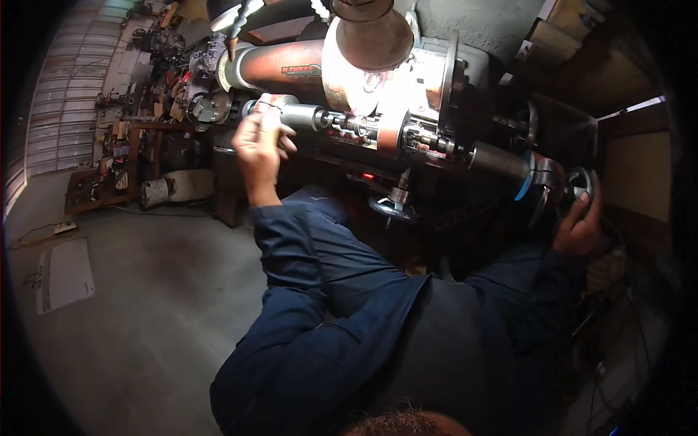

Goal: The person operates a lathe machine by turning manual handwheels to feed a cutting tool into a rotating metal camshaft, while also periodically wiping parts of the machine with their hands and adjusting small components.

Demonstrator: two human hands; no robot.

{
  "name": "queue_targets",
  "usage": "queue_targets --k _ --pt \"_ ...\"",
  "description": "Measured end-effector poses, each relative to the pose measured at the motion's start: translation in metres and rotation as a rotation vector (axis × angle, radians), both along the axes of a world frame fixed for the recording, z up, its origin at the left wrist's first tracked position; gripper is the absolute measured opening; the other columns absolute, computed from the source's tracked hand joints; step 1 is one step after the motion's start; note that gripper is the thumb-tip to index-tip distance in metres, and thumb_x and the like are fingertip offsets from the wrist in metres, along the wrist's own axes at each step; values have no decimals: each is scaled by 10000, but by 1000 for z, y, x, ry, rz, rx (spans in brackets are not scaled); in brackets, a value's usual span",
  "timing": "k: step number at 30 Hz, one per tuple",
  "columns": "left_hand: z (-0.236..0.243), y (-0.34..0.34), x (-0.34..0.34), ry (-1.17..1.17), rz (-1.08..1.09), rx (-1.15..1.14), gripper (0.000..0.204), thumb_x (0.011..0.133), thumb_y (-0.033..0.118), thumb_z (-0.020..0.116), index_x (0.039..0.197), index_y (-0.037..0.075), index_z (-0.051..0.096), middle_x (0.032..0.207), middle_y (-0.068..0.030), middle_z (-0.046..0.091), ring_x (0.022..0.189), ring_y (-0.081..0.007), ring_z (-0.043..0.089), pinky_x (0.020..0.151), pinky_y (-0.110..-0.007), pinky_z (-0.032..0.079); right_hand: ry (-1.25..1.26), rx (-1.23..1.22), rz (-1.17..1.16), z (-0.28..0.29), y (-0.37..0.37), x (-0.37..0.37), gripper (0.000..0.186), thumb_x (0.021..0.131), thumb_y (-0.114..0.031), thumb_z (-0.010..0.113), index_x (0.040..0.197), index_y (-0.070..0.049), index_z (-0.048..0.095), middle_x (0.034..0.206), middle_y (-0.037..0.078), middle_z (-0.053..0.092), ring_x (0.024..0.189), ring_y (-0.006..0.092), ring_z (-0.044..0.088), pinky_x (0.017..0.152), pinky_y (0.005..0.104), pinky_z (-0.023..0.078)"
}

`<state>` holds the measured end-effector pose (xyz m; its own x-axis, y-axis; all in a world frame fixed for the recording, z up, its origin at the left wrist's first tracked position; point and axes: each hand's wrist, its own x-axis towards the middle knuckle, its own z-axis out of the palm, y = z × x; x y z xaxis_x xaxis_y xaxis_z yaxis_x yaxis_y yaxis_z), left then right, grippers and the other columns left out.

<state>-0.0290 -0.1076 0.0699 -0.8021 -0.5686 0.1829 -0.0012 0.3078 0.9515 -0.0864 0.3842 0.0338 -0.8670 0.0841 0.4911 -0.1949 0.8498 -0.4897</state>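
Observation:
A red-and-metal bench machine (280,64) stretches across the upper middle. Along its front runs a bright stepped metal shaft (349,123) between two grey cylinders, the left cylinder (302,116) and the right cylinder (500,160). A reddish disc (392,132) stands at the shaft's middle. My left hand (260,149) is raised at the outer end of the left cylinder, by a red-and-white collar (275,102); its fingers are bent together, and what they pinch is hard to make out. At the far right, my right hand (579,227) grips a small metal ring-shaped handwheel (579,180) beyond the right cylinder.
A round lamp head (374,40) hangs over the machine, lighting it strongly. Below the shaft juts a chrome handwheel (394,209). Cluttered shelving and parts (163,94) stand at the left, near a pale canister (187,186). A flat white panel (67,276) lies on the floor.

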Motion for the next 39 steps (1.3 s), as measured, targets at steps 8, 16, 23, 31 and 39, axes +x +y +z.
queue_targets --k 8,16,23,31,39 --pt "-3 -72 -46 111 147 -530 202 932 93 566 1026 -6 715 919 -93 732 793 -154 680 699 -303 535 -301 113 -11 15 12 -29 360 998 -267 443 1236 -60 615 1169 208 652 1058 385 632 878 423 510" --pt "-27 -66 -42 -177 93 -468 332 918 226 631 1152 -6 675 885 -151 726 733 -172 692 700 -327 545 -775 360 7 26 13 -89 442 895 -405 577 1034 -5 705 1058 228 681 1065 410 618 920 459 481" --pt "-12 -59 -42 -286 -12 -301 430 951 228 583 1310 -8 574 877 -100 699 751 -98 611 706 -274 515 -716 355 -7 5 29 -103 483 891 -445 579 1066 -12 701 1115 228 666 1067 397 624 921 447 483" --pt "-31 -82 -39 -213 -101 -374 381 946 240 575 1241 3 619 1049 -182 715 981 -256 691 877 -353 523 -266 197 -22 13 9 -19 396 977 -335 495 1213 -50 636 1116 202 675 1056 367 643 875 419 506" --pt "-44 -93 -22 61 -262 -78 299 973 178 448 1058 -7 667 965 -113 736 748 -155 687 684 -278 537 -156 140 48 7 12 -3 391 1013 -300 445 1287 -56 581 1205 195 641 1090 367 628 902 420 497"
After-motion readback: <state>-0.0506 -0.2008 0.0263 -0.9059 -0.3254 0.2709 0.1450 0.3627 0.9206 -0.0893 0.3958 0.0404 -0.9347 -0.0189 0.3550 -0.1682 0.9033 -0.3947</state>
